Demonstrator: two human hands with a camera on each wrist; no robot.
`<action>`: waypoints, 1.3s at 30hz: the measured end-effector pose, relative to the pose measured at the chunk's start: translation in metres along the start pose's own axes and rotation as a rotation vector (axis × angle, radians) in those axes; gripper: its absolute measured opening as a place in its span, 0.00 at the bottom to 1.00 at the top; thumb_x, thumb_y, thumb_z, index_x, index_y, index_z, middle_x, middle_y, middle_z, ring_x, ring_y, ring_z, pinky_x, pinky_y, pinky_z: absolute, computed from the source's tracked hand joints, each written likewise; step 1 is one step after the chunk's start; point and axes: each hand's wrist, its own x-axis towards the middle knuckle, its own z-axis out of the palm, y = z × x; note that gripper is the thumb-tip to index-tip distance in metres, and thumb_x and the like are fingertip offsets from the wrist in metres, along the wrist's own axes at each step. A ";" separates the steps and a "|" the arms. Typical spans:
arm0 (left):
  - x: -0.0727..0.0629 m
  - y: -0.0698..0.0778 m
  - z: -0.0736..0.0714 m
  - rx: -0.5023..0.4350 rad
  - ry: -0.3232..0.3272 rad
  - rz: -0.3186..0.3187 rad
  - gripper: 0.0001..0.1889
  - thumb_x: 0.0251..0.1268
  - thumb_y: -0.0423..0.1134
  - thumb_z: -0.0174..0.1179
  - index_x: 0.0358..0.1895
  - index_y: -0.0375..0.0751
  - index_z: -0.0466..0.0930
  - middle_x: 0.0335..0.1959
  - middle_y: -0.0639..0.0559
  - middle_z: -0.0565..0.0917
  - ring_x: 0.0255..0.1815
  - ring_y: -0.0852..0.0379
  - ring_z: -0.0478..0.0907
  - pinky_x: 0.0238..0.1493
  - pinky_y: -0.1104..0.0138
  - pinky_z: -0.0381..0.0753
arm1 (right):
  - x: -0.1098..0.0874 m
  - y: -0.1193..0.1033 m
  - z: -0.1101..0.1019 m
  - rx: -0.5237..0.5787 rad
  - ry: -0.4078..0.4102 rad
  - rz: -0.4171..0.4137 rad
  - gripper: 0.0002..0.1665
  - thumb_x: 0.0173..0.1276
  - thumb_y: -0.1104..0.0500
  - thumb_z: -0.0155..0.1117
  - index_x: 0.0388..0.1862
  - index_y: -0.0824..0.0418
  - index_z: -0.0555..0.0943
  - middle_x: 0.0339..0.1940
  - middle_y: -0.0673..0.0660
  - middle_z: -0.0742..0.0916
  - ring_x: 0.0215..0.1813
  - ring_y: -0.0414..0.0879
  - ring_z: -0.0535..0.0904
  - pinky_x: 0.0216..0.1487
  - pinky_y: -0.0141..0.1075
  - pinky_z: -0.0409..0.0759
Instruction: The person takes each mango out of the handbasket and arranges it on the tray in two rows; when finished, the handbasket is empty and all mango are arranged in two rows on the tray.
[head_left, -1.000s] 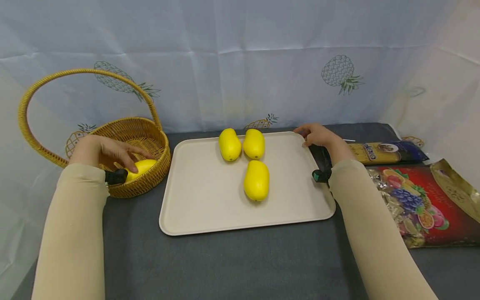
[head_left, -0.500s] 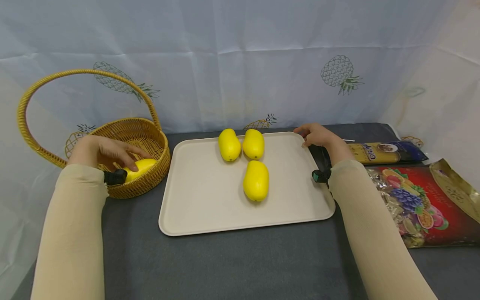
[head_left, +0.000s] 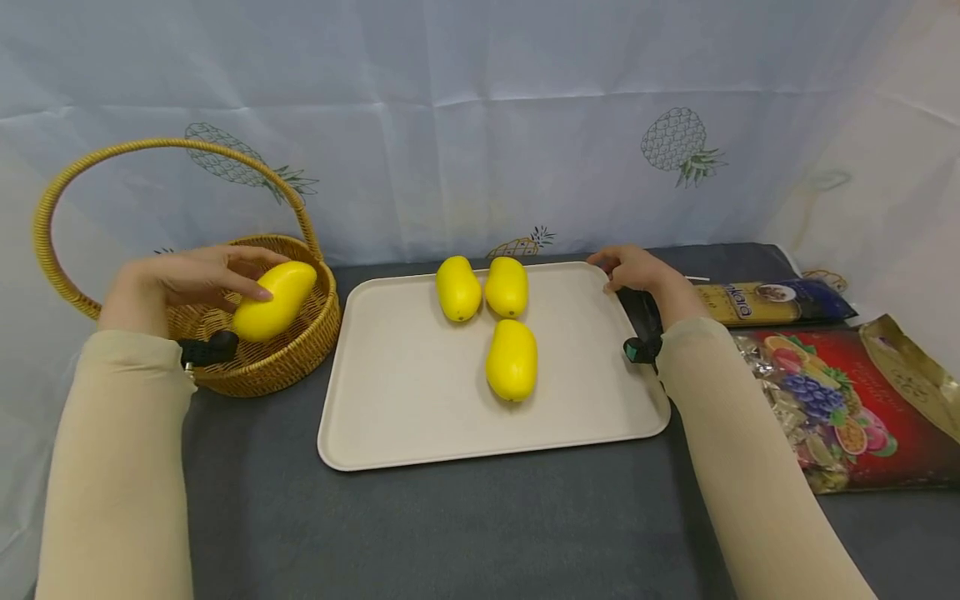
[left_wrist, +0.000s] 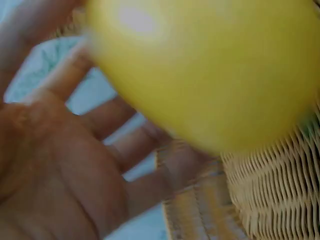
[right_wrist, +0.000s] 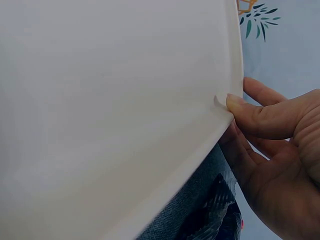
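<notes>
In the head view my left hand [head_left: 198, 275] holds a yellow mango [head_left: 276, 302] between thumb and fingers, raised over the wicker basket [head_left: 296, 362] at the left. The left wrist view shows this mango [left_wrist: 210, 70] large, with the fingers spread along its side and wicker below. My right hand [head_left: 637, 271] grips the far right corner of the beige tray [head_left: 405, 400]. In the right wrist view the thumb lies on the rim of the tray [right_wrist: 125, 100], with fingers behind and below it. Three mangoes lie on the tray: two [head_left: 459, 289] side by side, one [head_left: 512, 361] nearer.
The basket's tall arched handle [head_left: 135, 146] rises above the left hand. Right of the tray lie a pasta packet [head_left: 757, 304] and a red candy bag [head_left: 885, 408]. A pineapple-print cloth [head_left: 480, 167] hangs behind the dark table covering [head_left: 450, 525].
The left hand has lifted the mango from inside the basket, up and slightly left, and the mango has tilted. The right hand, the tray and its mangoes stay in place.
</notes>
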 end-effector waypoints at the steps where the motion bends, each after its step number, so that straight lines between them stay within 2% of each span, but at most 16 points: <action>1: -0.001 0.004 0.000 -0.022 0.024 0.029 0.34 0.72 0.40 0.57 0.77 0.53 0.53 0.68 0.56 0.67 0.59 0.60 0.76 0.58 0.55 0.83 | 0.000 0.000 0.000 -0.001 -0.001 0.000 0.40 0.66 0.73 0.57 0.76 0.63 0.61 0.70 0.74 0.67 0.69 0.69 0.65 0.67 0.60 0.71; 4: -0.003 0.019 0.004 -0.080 0.077 0.113 0.32 0.73 0.37 0.55 0.75 0.59 0.55 0.62 0.66 0.70 0.54 0.62 0.80 0.52 0.60 0.85 | 0.000 0.000 -0.001 -0.005 0.000 -0.005 0.40 0.65 0.74 0.57 0.76 0.64 0.61 0.70 0.75 0.67 0.69 0.69 0.65 0.66 0.59 0.71; 7: -0.004 0.036 0.009 -0.120 0.109 0.182 0.32 0.73 0.34 0.54 0.75 0.59 0.55 0.62 0.66 0.71 0.52 0.58 0.82 0.49 0.61 0.87 | 0.001 0.000 0.000 -0.012 0.007 -0.009 0.39 0.65 0.74 0.56 0.76 0.63 0.62 0.69 0.74 0.69 0.68 0.68 0.67 0.62 0.56 0.73; 14: 0.003 0.073 0.027 -0.172 0.115 0.257 0.34 0.72 0.33 0.55 0.77 0.55 0.54 0.67 0.58 0.68 0.53 0.57 0.83 0.50 0.64 0.87 | 0.000 0.000 0.002 -0.024 0.018 -0.012 0.39 0.64 0.74 0.56 0.75 0.63 0.63 0.67 0.74 0.71 0.64 0.66 0.70 0.58 0.51 0.73; 22: 0.020 0.098 0.054 -0.258 0.090 0.314 0.34 0.70 0.34 0.57 0.76 0.55 0.56 0.68 0.51 0.65 0.52 0.55 0.82 0.48 0.59 0.87 | 0.000 -0.001 0.001 -0.019 0.014 -0.007 0.39 0.64 0.74 0.56 0.76 0.63 0.62 0.68 0.74 0.70 0.66 0.67 0.69 0.58 0.52 0.73; 25: 0.027 0.104 0.063 -0.286 0.057 0.316 0.33 0.70 0.34 0.57 0.75 0.53 0.56 0.68 0.49 0.65 0.54 0.54 0.81 0.50 0.58 0.86 | -0.001 -0.002 0.001 -0.021 0.014 -0.012 0.40 0.64 0.74 0.56 0.76 0.64 0.63 0.68 0.74 0.70 0.65 0.67 0.69 0.56 0.50 0.73; 31: 0.038 0.112 0.080 -0.317 0.008 0.265 0.33 0.71 0.37 0.57 0.75 0.52 0.53 0.70 0.45 0.64 0.56 0.54 0.79 0.58 0.55 0.84 | 0.001 0.000 0.002 -0.028 0.021 -0.019 0.39 0.63 0.75 0.55 0.75 0.64 0.63 0.67 0.74 0.71 0.64 0.66 0.70 0.51 0.46 0.72; 39: 0.050 0.120 0.106 -0.323 -0.054 0.191 0.36 0.69 0.41 0.58 0.75 0.50 0.50 0.73 0.39 0.63 0.57 0.53 0.79 0.59 0.52 0.83 | -0.001 -0.001 0.002 -0.029 0.020 -0.030 0.38 0.65 0.75 0.55 0.75 0.65 0.63 0.67 0.74 0.71 0.64 0.66 0.69 0.52 0.47 0.73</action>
